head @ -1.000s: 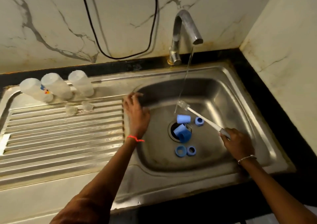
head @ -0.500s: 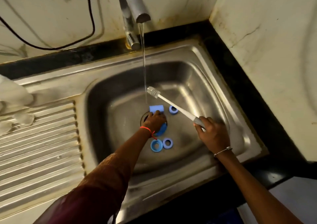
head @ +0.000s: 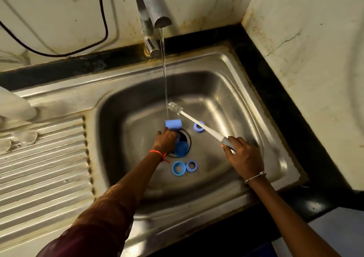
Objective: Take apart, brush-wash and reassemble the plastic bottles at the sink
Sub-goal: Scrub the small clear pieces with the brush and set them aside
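Observation:
Several blue bottle parts lie in the steel sink (head: 226, 91). My left hand (head: 165, 141) is down at the drain with its fingers curled round a blue cap (head: 181, 148) there. Another blue cap (head: 173, 124) lies on its side just behind that hand, under the thin water stream. Blue rings lie near the drain: one ring (head: 199, 126) to the right under the brush shaft, and two rings (head: 178, 168) side by side in front. My right hand (head: 244, 156) grips the grey handle of a white bottle brush (head: 175, 108), its bristle head raised beside the stream.
The tap (head: 155, 6) runs a thin stream into the basin. A ribbed drainboard (head: 43, 158) lies to the left, with a clear bottle (head: 13, 107) and small clear parts (head: 27, 136) at its far edge. A black cable (head: 59, 55) hangs on the wall.
My left hand came off the sink's left rim and went down to the drain, where it closed on a blue cap. The view swung right and closer. The brush stayed raised.

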